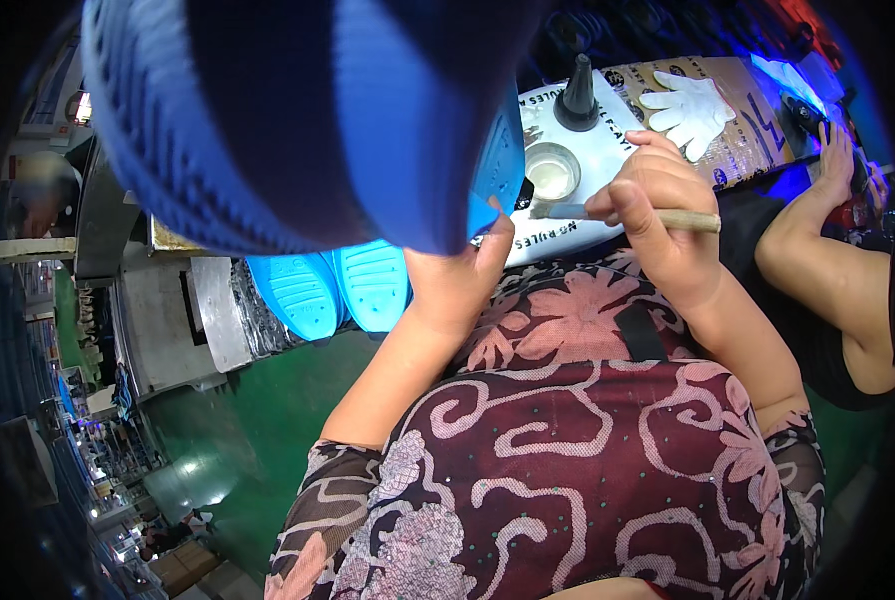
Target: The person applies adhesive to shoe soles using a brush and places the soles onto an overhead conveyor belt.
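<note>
A blue foam shoe with a ridged sole edge looms close and blurred across the upper left. My left hand is closed on its lower end, and part of the fingers is hidden behind the shoe. My right hand pinches a flat brush with a pale wooden handle. The bristles point left toward the shoe; whether they touch it I cannot tell. Just beyond the bristles stands a small round cup with whitish contents. Behind it is a black cone-nozzled bottle.
A white glove lies on a cardboard sheet beside the white printed board. Two light-blue soles rest on the bench to the left. At the right, another person's arm reaches forward. The floor is green.
</note>
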### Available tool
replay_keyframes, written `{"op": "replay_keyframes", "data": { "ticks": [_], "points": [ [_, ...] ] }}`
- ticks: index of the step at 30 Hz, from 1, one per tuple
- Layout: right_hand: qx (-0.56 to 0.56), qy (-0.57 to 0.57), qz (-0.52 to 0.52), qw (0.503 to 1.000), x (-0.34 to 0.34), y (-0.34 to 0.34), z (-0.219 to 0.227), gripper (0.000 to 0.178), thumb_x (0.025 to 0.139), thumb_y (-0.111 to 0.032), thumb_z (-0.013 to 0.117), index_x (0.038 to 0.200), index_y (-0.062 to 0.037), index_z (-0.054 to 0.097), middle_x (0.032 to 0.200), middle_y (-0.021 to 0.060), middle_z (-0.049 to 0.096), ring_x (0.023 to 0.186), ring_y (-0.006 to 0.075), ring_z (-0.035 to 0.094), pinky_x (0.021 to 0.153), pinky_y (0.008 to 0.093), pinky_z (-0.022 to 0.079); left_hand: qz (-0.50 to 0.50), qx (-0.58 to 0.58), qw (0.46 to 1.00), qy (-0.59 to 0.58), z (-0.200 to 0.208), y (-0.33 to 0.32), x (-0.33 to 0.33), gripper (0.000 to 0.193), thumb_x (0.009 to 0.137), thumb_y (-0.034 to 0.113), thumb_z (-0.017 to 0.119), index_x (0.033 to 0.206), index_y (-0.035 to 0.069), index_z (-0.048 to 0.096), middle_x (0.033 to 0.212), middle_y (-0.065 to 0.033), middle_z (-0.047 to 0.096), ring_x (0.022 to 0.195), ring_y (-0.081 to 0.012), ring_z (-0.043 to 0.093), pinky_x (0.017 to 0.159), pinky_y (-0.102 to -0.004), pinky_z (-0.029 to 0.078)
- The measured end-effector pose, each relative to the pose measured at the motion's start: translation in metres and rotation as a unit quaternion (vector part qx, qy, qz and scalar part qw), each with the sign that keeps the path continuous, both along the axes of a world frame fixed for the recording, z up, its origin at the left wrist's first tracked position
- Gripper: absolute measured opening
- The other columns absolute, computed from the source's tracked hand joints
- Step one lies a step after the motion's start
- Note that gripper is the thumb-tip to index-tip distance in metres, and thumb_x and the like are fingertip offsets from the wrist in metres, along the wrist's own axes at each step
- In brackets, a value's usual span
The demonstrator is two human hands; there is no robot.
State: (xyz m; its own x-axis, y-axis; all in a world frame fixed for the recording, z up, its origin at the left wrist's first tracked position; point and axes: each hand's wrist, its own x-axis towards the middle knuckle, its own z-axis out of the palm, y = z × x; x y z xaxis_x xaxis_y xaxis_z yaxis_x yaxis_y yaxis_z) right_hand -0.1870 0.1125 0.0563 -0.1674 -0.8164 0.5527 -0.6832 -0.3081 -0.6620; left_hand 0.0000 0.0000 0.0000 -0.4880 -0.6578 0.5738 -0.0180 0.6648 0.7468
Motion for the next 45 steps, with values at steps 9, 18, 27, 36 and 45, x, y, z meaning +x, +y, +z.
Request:
{"op": "replay_keyframes", "data": {
  "ticks": [9, 18, 27, 36, 45],
  "points": [
    [-0.01, 0.024, -0.059, 0.998, -0.004, -0.006, -0.002, 0.026, 0.086, -0.018, 0.061, 0.064, -0.0069, 0.064, 0.059, 0.0031, 0.059, 0.06, 0.0211, 0.055, 0.085, 0.0388, 0.041, -0.009, 0.013, 1.0, -0.019, 0.007, -0.002, -0.005, 0.029, 0.08, -0.003, 0.064, 0.107, -0.003, 0.052, 0.098, -0.0094, 0.062, 0.089, -0.0148, 0.059, 0.08, -0.0272, 0.046],
    [-0.029, -0.085, -0.152, 0.984, -0.041, 0.041, -0.017, 0.029, 0.09, -0.01, 0.05, 0.065, -0.003, 0.063, 0.065, 0.0065, 0.059, 0.067, 0.0206, 0.056, 0.08, 0.0364, 0.044, -0.025, 0.189, 0.981, 0.036, 0.094, 0.007, -0.009, 0.046, 0.079, -0.001, 0.058, 0.123, -0.006, 0.044, 0.097, -0.0158, 0.062, 0.082, -0.0216, 0.062, 0.075, -0.0326, 0.05],
    [0.002, -0.369, -0.184, 0.911, -0.089, 0.113, -0.036, 0.033, 0.093, -0.021, 0.053, 0.071, -0.001, 0.067, 0.063, 0.0068, 0.061, 0.058, 0.0153, 0.057, 0.057, 0.028, 0.045, -0.451, 0.37, 0.8, -0.141, 0.193, 0.028, -0.184, 0.062, 0.074, 0.012, 0.063, 0.129, -0.005, 0.039, 0.094, -0.0131, 0.062, 0.067, -0.0161, 0.061, 0.057, -0.0239, 0.049],
    [0.054, -0.424, -0.228, 0.875, -0.116, 0.117, -0.037, 0.032, 0.095, -0.018, 0.049, 0.076, 0.0023, 0.065, 0.068, 0.0069, 0.063, 0.061, 0.011, 0.055, 0.059, 0.0249, 0.044, -0.433, 0.497, 0.732, 0.174, 0.256, 0.013, -0.411, 0.077, 0.084, 0.007, 0.065, 0.143, 0.0, 0.015, 0.124, -0.0266, 0.046, 0.104, -0.0314, 0.06, 0.088, -0.032, 0.053],
    [0.063, -0.443, -0.181, 0.876, -0.105, 0.109, -0.069, 0.031, 0.095, -0.019, 0.051, 0.078, 0.0018, 0.067, 0.069, 0.0056, 0.064, 0.059, 0.0099, 0.056, 0.057, 0.0241, 0.045, -0.051, 0.126, 0.99, -0.037, 0.129, -0.04, -0.128, 0.033, 0.089, 0.006, 0.057, 0.121, -0.003, 0.052, 0.108, -0.0152, 0.063, 0.096, -0.021, 0.063, 0.087, -0.0294, 0.048]
  ]
}}
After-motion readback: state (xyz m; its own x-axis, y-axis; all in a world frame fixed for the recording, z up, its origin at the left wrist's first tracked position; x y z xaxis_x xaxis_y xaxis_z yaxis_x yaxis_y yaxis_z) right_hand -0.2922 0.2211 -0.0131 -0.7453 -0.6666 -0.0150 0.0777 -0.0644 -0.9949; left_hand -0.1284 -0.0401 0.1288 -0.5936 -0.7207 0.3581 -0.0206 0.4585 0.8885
